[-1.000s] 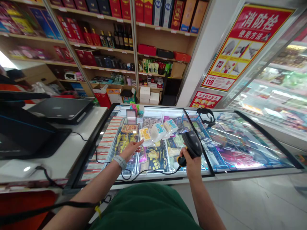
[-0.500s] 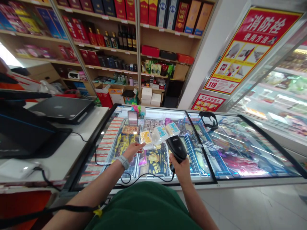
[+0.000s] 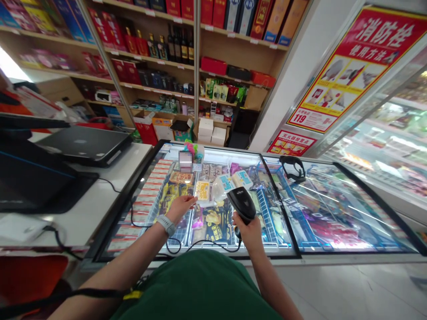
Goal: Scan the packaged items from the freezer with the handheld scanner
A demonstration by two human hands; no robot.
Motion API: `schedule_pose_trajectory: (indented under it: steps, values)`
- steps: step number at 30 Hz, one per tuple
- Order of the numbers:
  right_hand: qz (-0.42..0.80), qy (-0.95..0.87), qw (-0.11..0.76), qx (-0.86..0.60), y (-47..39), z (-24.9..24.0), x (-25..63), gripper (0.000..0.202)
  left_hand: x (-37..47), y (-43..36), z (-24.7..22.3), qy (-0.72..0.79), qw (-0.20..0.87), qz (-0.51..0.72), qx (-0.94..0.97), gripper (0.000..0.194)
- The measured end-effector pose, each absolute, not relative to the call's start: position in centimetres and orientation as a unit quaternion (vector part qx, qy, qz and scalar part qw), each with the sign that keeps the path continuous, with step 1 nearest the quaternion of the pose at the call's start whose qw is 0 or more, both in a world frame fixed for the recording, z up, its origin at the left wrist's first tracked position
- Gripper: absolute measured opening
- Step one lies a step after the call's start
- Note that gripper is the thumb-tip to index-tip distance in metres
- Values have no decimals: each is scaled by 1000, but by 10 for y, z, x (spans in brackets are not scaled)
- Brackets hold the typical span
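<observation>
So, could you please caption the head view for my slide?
Right hand aims a barcode scanner at a yellow packet under the left hand.

— What can't you make out from up here?

— My right hand [image 3: 248, 227] covers the grip of the scanner [image 3: 242, 203], so I can't tell where my fingers sit on the trigger. Its cable [image 3: 200, 245] slips under my green shirt [image 3: 200, 289] at the bottom edge.

— And the left hand [image 3: 180, 208]?

— Its fingertips hide the near edge of the yellow packet [image 3: 202, 190]; the print on that packet is too small to read.

— Anything else?

— A patch on the freezer lid [image 3: 313, 231] is blurred out [image 3: 185, 161]. The black monitor [image 3: 30, 178] on the counter [image 3: 93, 209] is cut off by the left edge, and glare washes out the goods under the right-hand glass.
</observation>
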State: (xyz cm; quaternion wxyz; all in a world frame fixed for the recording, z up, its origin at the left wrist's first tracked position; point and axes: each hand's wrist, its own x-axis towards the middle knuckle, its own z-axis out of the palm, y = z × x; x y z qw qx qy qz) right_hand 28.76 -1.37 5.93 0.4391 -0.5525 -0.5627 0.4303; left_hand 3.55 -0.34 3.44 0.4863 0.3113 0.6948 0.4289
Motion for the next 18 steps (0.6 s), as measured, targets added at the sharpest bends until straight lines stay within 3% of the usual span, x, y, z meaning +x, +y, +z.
schedule_pose_trajectory:
  steps: [7, 18]
  values:
    - [430, -569, 439, -546, -16, 65, 282, 40, 34, -1, 28, 685, 483, 441, 322, 29]
    - [412, -588, 430, -548, -18, 66, 281, 36, 28, -1, 37, 698, 479, 406, 344, 31]
